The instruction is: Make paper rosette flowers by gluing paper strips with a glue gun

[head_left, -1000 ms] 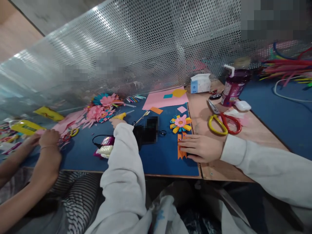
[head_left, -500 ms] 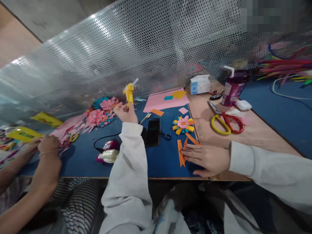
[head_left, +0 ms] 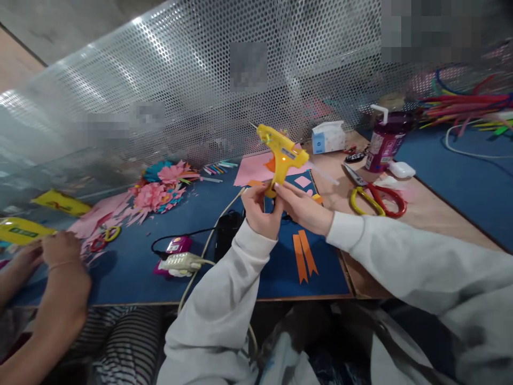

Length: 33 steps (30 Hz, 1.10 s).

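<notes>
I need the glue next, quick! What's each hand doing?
Left hand: closed on the handle of the yellow glue gun.
Right hand: fingertips on that handle; grip cannot be told.

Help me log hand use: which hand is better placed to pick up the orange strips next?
Right, probably: the right hand touches the glue gun with fingertips only and is nearer the orange strips; the left hand grips the gun's handle.

left hand [head_left: 258, 211] is lifting glue gun [head_left: 281, 155] into mid-air | right hand [head_left: 302, 206] is leaving orange strips [head_left: 304, 255], meeting handle beside that grip
</notes>
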### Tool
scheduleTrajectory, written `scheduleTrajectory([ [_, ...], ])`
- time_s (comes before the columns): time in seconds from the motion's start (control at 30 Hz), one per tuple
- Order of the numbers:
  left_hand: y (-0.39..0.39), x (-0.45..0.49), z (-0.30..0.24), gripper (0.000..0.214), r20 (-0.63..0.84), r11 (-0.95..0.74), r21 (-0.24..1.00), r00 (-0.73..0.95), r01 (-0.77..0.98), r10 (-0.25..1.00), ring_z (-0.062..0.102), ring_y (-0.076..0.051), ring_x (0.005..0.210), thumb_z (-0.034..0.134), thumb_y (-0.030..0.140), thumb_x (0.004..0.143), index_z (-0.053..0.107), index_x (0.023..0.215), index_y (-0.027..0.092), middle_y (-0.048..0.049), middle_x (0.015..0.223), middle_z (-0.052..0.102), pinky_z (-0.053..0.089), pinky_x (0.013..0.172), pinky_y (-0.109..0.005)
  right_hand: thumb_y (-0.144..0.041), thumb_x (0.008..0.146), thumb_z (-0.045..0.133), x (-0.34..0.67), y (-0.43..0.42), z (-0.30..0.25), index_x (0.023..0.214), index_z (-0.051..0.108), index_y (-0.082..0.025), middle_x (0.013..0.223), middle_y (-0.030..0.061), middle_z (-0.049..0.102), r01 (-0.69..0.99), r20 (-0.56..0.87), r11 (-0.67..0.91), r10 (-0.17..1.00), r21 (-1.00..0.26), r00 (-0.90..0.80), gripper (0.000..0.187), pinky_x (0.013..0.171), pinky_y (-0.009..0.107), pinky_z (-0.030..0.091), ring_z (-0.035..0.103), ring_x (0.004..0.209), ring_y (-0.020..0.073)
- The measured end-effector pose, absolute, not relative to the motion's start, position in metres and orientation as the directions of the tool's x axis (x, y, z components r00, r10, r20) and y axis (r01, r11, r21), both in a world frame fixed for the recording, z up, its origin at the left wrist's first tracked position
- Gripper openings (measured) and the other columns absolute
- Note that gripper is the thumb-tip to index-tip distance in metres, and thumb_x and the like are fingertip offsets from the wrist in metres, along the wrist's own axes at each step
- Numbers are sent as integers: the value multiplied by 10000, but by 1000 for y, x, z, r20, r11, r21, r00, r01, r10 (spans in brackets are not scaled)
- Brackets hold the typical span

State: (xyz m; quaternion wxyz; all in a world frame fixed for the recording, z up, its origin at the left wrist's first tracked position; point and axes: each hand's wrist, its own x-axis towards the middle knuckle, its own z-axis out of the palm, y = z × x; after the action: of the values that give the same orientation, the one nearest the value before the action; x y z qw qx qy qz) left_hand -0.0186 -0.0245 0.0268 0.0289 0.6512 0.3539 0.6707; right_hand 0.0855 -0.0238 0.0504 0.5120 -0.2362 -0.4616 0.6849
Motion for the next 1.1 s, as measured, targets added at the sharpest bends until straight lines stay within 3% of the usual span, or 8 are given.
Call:
scheduleTrajectory([
  [0.17, -34, -22, 33, 271, 824, -609, 432, -16, 665, 566, 566, -229, 1021, 549, 234, 810, 461, 1062, 186, -146, 1062, 537, 466, 897, -423, -348, 747, 665, 58, -5, 58, 870, 526, -201, 829, -16, 645, -694, 23, -131, 978, -708, -207, 237, 709, 219, 515, 608, 721, 89],
  [0.27, -51, -23, 46, 56, 709, -489, 292, 157, 822, 687, 566, -265, 936, 557, 261, 789, 545, 807, 210, -115, 883, 569, 434, 852, -450, -320, 732, 678, 60, 8, 49, 843, 454, -219, 701, -56, 596, -719, -29, -129, 988, -683, -150, 269, 609, 229, 505, 593, 619, 90],
  [0.4, -64, -25, 47, 233, 219, -446, 230, 400, 865, 890, 570, -231, 709, 581, 419, 758, 539, 749, 190, -75, 713, 552, 454, 651, -369, -376, 694, 704, 65, 17, 40, 806, 412, -228, 560, -93, 504, -677, -23, -120, 988, -726, -150, 346, 523, 227, 471, 566, 550, 98],
  [0.57, -47, -34, 22, 524, -118, -493, 116, 505, 862, 855, 548, -305, 871, 717, 582, 582, 560, 796, 130, -125, 842, 561, 431, 808, -432, -391, 692, 694, 65, 13, 40, 837, 422, -231, 599, -92, 521, -662, 5, -123, 982, -739, -189, 348, 502, 209, 440, 569, 569, 89],
  [0.77, -36, -31, 10, 311, -115, -510, 368, 582, 778, 805, 541, -182, 773, 753, 412, 633, 582, 712, 165, -29, 766, 561, 437, 783, -338, -351, 691, 692, 67, 8, 42, 850, 436, -219, 589, -92, 520, -649, 29, -126, 975, -750, -222, 329, 475, 195, 410, 560, 543, 82],
  [0.93, -42, -39, 44, 347, -185, -222, 800, 582, 557, 792, 577, -130, 596, 740, 471, 600, 580, 643, 167, -8, 634, 619, 481, 592, -265, -335, 715, 663, 68, 7, 40, 882, 435, -222, 643, -90, 552, -605, 45, -68, 985, -793, -169, 305, 482, 221, 437, 525, 469, 69],
  [1.0, -42, -52, 62, 364, -143, -81, 907, 485, 412, 863, 581, -127, 523, 779, 448, 538, 564, 626, 167, -11, 590, 626, 498, 539, -266, -355, 726, 654, 67, 6, 38, 889, 436, -226, 695, -84, 567, -588, 76, -43, 981, -808, -176, 302, 491, 225, 441, 529, 470, 63],
  [1.1, -33, -79, 79, 301, 144, -170, 940, 110, 294, 984, 592, -122, 519, 798, 359, 521, 584, 625, 176, 8, 573, 619, 529, 543, -261, -411, 740, 641, 66, 4, 36, 889, 449, -222, 766, -64, 572, -556, 148, 9, 967, -831, -205, 308, 495, 228, 442, 550, 507, 67],
])
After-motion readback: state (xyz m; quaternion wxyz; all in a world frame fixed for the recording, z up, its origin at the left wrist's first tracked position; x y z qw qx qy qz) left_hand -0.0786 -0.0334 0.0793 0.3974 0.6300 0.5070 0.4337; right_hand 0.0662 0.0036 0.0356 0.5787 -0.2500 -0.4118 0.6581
